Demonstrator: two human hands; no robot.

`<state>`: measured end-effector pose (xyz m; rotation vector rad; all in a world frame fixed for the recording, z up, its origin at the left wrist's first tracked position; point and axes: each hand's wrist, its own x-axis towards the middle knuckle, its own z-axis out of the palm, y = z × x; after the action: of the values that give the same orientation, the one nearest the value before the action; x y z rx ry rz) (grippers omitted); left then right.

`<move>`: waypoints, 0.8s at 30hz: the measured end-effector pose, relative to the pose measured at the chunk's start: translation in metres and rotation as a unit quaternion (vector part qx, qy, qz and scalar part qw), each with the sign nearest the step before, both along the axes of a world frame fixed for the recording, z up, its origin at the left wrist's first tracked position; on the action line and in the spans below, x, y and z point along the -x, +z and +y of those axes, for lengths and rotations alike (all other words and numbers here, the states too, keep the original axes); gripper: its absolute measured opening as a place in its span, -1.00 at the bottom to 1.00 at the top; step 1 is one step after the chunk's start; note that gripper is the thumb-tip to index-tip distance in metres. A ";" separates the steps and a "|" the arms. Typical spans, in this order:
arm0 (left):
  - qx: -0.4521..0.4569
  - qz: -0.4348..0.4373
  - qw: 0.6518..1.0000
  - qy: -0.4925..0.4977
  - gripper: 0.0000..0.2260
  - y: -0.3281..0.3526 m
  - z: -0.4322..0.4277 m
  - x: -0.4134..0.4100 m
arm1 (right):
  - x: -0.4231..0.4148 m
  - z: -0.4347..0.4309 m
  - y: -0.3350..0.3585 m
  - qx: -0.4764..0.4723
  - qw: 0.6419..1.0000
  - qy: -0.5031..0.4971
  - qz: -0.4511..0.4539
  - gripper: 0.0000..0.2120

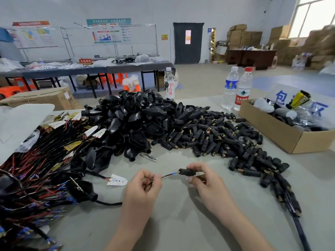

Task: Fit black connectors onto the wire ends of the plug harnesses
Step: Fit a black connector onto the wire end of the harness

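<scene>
Right hand (203, 178) pinches a black cylindrical plastic connector (187, 172) above the grey table (181, 214). Left hand (145, 183) grips the thin red and black wires (167, 175), blue-sleeved end at the connector mouth. Heap of loose black connectors (217, 138) behind.

Table (181, 218): harness pile (36, 169) along left edge. Heap of housings (134, 120) mid-table toward far edge, loose connectors (217, 138) just right of it. Cardboard box (282, 136) at right edge. Bottles (243, 89) at far edge. Near edge, centre: left hand (143, 185) pinching a wire (167, 175), right hand (204, 180) beside it holding one connector (186, 172).
</scene>
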<state>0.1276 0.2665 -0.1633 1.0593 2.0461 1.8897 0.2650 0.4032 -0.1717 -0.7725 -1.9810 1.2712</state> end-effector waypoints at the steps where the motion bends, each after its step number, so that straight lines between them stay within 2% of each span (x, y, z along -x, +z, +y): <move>1: 0.001 -0.001 1.000 0.000 -0.75 0.000 0.000 0.000 | 0.000 0.000 0.000 0.003 1.000 0.001 0.001 -0.58; 10: 0.018 -0.001 1.000 -0.001 -0.78 -0.004 0.000 0.000 | -0.004 -0.002 0.003 -0.049 0.999 -0.009 0.005 -0.59; 17: 0.028 -0.013 0.999 -0.040 -0.85 -0.005 0.001 -0.001 | -0.005 -0.008 0.008 -0.149 0.988 0.022 -0.018 -0.68; 24: 0.030 -0.017 0.997 -0.065 -0.84 -0.002 0.000 0.000 | -0.001 -0.009 0.011 0.035 0.997 0.037 0.057 -0.67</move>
<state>0.1280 0.2665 -0.1651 1.1077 1.9525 1.7595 0.2663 0.3944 -0.1605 -0.6500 -1.8985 1.4018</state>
